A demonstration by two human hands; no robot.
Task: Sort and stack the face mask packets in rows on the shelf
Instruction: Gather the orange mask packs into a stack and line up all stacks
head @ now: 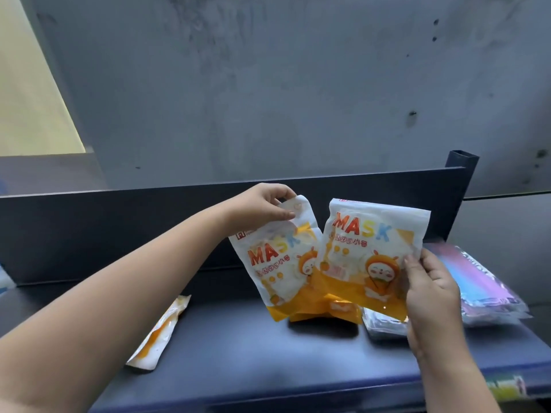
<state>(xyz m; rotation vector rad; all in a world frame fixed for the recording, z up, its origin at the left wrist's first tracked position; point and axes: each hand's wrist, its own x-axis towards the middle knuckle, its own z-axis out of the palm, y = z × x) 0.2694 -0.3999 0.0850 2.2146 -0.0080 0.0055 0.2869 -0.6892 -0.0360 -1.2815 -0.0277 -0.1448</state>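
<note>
Head view: the shelf is dark blue and its front edge runs out of frame at the bottom right, where a coloured label is too blurred to read. Behind the two held packets, more orange packaging rests on the shelf, mostly hidden; how many pieces it makes up cannot be told. Right of it, a clear wrapped pack is largely covered by the right hand.

Left hand pinches the top corner of the left packet, thumb and fingers closed on it, held tilted above the shelf. Right hand grips the right packet at its lower right edge, fingers clamped, also above the shelf. Both packets are white and orange, printed "MASK" with a cartoon figure (smaller print illegible); they overlap slightly.

Left of the held pair, one more packet lies on the shelf. Right of them, a stack of pink-blue packs lies on the shelf.
</note>
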